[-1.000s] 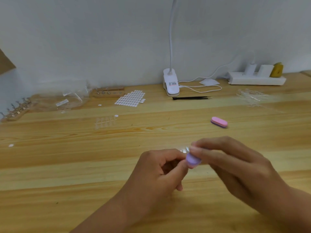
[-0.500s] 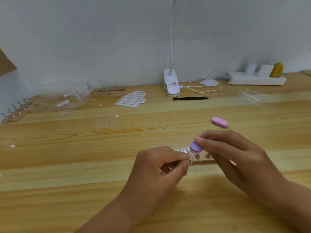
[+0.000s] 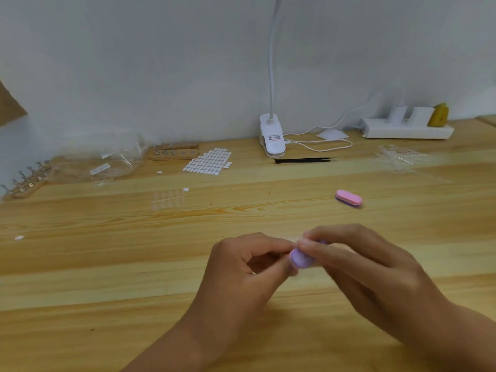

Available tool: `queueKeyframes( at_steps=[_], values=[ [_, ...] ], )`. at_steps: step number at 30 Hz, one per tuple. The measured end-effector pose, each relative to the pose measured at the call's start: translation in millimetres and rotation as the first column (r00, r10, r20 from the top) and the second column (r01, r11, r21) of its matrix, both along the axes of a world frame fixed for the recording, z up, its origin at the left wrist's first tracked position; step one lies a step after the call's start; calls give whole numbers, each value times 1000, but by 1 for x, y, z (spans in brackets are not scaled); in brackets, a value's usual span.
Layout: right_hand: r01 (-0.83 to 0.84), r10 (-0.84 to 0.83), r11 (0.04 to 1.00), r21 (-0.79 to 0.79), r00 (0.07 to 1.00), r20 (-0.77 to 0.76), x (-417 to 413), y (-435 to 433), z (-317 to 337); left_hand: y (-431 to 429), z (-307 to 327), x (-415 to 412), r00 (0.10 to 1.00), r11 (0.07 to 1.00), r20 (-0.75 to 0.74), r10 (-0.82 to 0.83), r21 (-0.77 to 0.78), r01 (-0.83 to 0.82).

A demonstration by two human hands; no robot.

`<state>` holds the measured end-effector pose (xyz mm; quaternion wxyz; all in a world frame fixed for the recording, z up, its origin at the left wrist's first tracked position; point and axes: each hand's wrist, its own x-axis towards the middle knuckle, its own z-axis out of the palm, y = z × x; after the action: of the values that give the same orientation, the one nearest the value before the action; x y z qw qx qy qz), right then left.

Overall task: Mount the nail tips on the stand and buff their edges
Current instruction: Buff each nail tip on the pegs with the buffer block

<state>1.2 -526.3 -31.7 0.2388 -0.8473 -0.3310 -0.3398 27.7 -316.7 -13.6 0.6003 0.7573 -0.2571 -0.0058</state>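
Note:
My right hand pinches a small lilac buffer block between thumb and fingers. Its end touches the fingertips of my left hand, which are curled and pinched on something tiny. That item is hidden behind the fingers and the buffer. The stand seen earlier under my hands is covered now. A second pink buffer lies on the wooden table to the right, beyond my hands. A strip of clear nail tips lies at centre left.
At the back stand a white clip lamp, black tweezers, a sheet of white adhesive tabs, a wooden stand, plastic bags, another stand with clips and a power strip. More clear tips lie at right.
My right hand has brought the lilac buffer down and left against my left fingertips. The wooden stand that showed between my hands half a second ago is now hidden.

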Motion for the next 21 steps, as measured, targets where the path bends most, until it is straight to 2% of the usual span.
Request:
queueKeyframes(
  at_steps=[3, 5, 7, 9, 14, 18, 21],
  values=[
    [90, -89, 994, 65, 996, -18, 4, -8, 6, -1, -2, 0, 996, 999, -93, 15, -37, -18],
    [39, -38, 994, 103, 999, -12, 2, -4, 5, -1, -1, 0, 994, 998, -110, 5, -54, -11],
    [-47, 46, 998, 49, 999, 22, -2, 3, 0, -1, 2, -1, 994, 997, -107, -19, -71, 12],
    [-58, 59, 998, -32, 997, 49, -2, 3, -1, -1, 5, -2, 994, 997, -108, -22, -82, 13],
    [-1, 1, 1000, 28, 1000, 30, 1, -4, 5, -1, 3, -1, 992, 998, -122, 11, -56, -18],
    [-55, 57, 998, -35, 997, 57, -2, 5, 0, -1, 5, -2, 993, 997, -112, -27, -80, 18],
    [13, -13, 1000, -14, 1000, 24, 1, -3, 5, 0, 3, -1, 992, 997, -127, -11, -75, 1]
  ],
)
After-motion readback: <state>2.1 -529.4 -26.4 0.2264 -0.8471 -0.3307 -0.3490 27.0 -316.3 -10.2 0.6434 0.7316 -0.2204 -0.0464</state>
